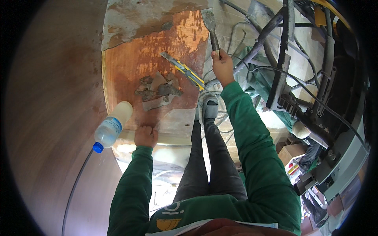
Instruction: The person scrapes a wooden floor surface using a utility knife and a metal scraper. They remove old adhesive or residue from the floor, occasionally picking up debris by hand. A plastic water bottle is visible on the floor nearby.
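Observation:
My right hand (222, 66) grips the handle of a scraper (210, 25), its flat metal blade at the right edge of a wooden board (124, 62). My left hand (146, 135) rests closed on the board's near edge, and I see no tool in it. A yellow snap-off utility knife (186, 72) lies across the board with its blade out. Torn scraps (159, 88) of grey and brown peeled layer form a small heap left of the knife. At the far end, a greyish layer (127, 22) still covers the wood; reddish, patchy wood shows below it.
A plastic water bottle (110, 125) with a blue cap lies at the board's left edge, by a large brown wooden panel (56, 103). A dark cable (73, 188) runs down that panel. Metal frames (279, 70), cables and green cloth (260, 79) crowd the right side.

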Available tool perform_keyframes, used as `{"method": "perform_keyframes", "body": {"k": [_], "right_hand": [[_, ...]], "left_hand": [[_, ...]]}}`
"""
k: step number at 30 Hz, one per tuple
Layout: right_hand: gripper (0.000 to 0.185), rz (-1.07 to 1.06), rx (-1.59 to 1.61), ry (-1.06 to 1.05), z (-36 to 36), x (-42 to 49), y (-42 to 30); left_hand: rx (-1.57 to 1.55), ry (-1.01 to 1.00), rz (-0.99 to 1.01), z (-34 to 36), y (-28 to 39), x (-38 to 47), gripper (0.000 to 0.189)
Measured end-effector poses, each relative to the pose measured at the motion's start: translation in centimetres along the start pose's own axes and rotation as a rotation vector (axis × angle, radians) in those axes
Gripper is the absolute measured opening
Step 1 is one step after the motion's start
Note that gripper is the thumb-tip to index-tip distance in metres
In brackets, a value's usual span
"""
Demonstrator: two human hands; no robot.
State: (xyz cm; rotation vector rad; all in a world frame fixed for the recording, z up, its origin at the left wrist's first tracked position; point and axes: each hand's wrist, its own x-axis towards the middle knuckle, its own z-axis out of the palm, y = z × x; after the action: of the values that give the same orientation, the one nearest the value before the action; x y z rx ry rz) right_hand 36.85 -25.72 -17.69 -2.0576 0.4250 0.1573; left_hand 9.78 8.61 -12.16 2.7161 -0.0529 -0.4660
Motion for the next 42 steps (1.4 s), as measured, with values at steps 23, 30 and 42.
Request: {"method": "perform_keyframes", "body": {"k": [23,30,42], "right_hand": [[0.043,0.235,-0.394,-0.319,-7.2,2.6,-13.4],[0.046,0.234,-0.504,-0.410,-7.4,3.5,-15.1],[0.035,-0.093,-0.212,-0.021,-2.2,-1.0,-2.9]], "left_hand": [[0.040,0.000,-0.023,0.3,-0.5,-0.7,0.022],[0.046,-0.061,-0.062,-0.1,-0.4,-0.5,0.024],[0.021,-0.027,-0.059,-0.4,-0.3,-0.3,0.023]]}}
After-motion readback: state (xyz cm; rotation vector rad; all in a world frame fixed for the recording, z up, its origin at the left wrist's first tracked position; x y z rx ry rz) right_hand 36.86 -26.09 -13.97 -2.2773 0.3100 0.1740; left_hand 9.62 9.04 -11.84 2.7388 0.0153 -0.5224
